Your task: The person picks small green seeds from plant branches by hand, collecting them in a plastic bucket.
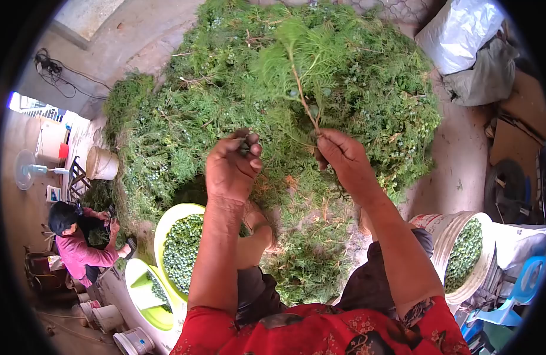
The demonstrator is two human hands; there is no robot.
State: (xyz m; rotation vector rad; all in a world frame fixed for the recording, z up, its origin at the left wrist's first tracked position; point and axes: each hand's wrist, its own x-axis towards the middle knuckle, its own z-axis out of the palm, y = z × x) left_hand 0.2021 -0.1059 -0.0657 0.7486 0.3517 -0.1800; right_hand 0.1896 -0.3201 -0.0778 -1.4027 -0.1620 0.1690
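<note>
My right hand [343,155] grips the woody stem of a leafy evergreen sprig [301,89], which points up and away from me. A few round bluish-green berries show along the sprig. My left hand [233,164] is held to the left of it, palm partly up and fingers curled over a few small dark green berries [244,147]. Both hands are raised above a big heap of cut evergreen branches [184,136], with berries among the leaves. To the left of my legs, a yellow-green tub [160,236] holds many green berries.
A white bucket [441,242] of berries stands at the right, by a blue plastic stool [515,296]. Another yellow-green container [137,290] is at the left. A person in a pink top [86,254] sits beyond it. White sacks [459,35] lie at the upper right.
</note>
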